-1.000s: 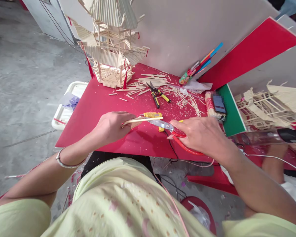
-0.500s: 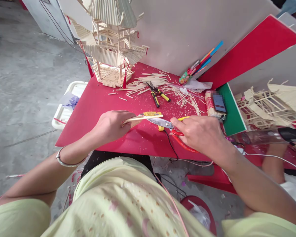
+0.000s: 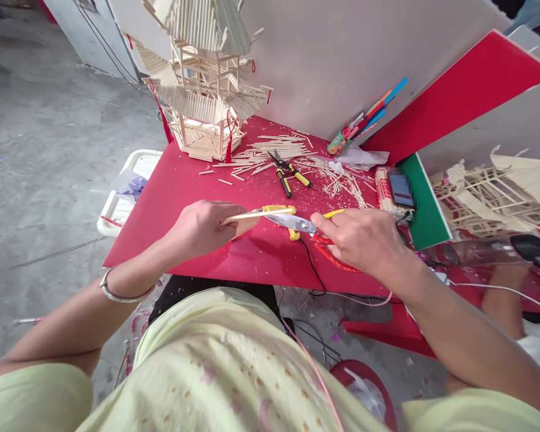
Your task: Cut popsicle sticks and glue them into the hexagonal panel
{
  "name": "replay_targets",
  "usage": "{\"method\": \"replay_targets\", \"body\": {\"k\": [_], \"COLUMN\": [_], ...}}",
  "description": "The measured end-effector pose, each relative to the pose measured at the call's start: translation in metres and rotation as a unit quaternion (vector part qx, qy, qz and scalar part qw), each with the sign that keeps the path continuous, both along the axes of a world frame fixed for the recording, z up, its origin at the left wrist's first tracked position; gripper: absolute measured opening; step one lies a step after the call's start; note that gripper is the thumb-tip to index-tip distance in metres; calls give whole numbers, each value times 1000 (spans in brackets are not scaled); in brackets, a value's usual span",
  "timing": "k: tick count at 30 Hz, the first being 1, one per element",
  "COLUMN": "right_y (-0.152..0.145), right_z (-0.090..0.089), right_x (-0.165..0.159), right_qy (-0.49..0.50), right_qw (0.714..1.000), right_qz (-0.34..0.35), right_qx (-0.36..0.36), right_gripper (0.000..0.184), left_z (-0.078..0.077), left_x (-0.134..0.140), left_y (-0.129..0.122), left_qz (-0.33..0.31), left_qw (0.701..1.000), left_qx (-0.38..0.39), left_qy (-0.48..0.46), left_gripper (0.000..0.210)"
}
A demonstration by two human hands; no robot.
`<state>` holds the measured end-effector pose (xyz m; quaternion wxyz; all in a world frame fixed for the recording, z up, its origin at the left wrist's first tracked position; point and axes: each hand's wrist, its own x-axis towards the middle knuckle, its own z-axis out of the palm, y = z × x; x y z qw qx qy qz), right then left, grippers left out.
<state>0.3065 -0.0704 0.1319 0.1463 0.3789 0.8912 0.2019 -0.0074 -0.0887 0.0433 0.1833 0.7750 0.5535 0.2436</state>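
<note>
My left hand (image 3: 207,225) is closed on a pale wooden stick (image 3: 274,212) that points right; a flat pale piece shows under its fingers. My right hand (image 3: 360,237) grips shears (image 3: 299,224) with one red and one yellow handle. Their metal blades lie along the stick, near its right end; whether they touch it I cannot tell. Behind and beneath them, a yellow glue gun (image 3: 293,234) with a black cord rests on the red table (image 3: 157,210), partly hidden. Farther back lie black-and-yellow cutters (image 3: 288,173) beside loose sticks (image 3: 279,146).
A stick-built pagoda (image 3: 202,129) with red tassels stands at the back left. A pen holder (image 3: 339,143), a phone (image 3: 400,187) and a green board (image 3: 427,207) are to the right. Beyond are another stick model (image 3: 472,192), a clear bottle (image 3: 481,252) and another person's arm (image 3: 506,297).
The stick and shears stay nearly in place, with the stick's right end slightly farther left against the blades. The whole view has shifted a little.
</note>
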Motion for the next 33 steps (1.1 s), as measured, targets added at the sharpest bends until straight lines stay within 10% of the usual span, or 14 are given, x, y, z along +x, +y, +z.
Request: {"method": "replay_targets", "body": {"k": [12, 17, 25, 33], "right_y": [15, 25, 24, 22], "right_z": [-16, -23, -93, -137], "right_x": [8, 26, 93, 107], "right_qy": [52, 113, 82, 100], "right_qw": [999, 984, 891, 897], "right_qz": [4, -133, -442, -415], "right_qx": [2, 42, -69, -118], "right_gripper": [36, 48, 84, 67], "left_z": [-2, 0, -20, -58], "left_x": [-6, -10, -43, -66], "left_y": [6, 7, 20, 43], "left_qz": [-2, 8, 94, 161], "left_qw": [1000, 998, 935, 907], "left_qx": [-25, -41, -251, -310], "left_qy": [-7, -37, -232, -236], "left_gripper": [40, 39, 53, 55]}}
